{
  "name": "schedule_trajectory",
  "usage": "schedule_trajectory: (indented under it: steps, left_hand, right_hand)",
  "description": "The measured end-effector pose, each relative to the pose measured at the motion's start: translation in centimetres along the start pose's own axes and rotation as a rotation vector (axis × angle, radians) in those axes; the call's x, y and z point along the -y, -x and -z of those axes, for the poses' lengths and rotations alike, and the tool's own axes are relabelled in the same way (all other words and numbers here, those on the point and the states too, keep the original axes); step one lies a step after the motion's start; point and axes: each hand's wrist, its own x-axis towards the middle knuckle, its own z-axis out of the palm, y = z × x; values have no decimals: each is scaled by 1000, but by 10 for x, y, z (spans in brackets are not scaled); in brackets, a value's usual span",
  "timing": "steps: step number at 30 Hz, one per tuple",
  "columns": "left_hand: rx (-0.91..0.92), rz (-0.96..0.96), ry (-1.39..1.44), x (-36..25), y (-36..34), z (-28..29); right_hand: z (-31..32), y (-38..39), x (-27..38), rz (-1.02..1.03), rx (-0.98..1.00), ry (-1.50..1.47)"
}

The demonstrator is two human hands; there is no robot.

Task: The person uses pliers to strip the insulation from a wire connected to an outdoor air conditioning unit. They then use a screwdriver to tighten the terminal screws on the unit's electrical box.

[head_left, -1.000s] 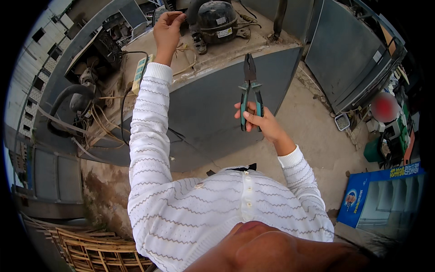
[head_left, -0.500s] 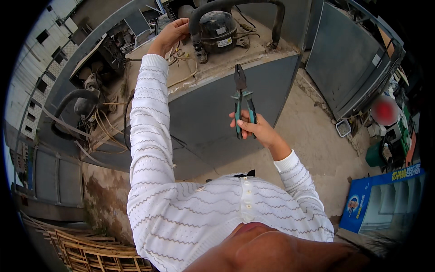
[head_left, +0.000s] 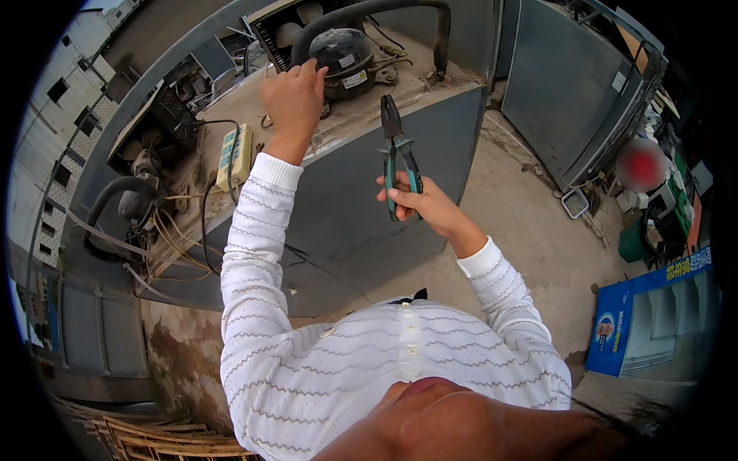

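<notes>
Holding teal-and-black-handled metal pliers [head_left: 394,141] clamped in right hand [head_left: 423,201], on near side of black domed metal compressor [head_left: 337,55]. With left hand [head_left: 294,104], fingers curled, at compressor's near left; cannot tell whether gripping anything. Farther left of compressor, cream-and-teal oblong power strip [head_left: 239,157].

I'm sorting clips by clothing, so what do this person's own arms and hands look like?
The left sleeve and right sleeve are white knit, crossed by thin brownish wavy lines. Each ends at the wrist in a plain white ribbed band, the left cuff and right cuff. The left hand and right hand are ungloved.
</notes>
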Motion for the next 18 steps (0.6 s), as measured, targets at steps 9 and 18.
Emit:
schedule_trajectory:
  steps: [9, 18]
  left_hand:
    - [501, 227, -95, -26, -16, -12]
    - [490, 467, 62, -39, -16, -18]
  right_hand:
    - [-4, 13, -13, -29, -12, -55]
    - [4, 25, -14, -3, -49, -44]
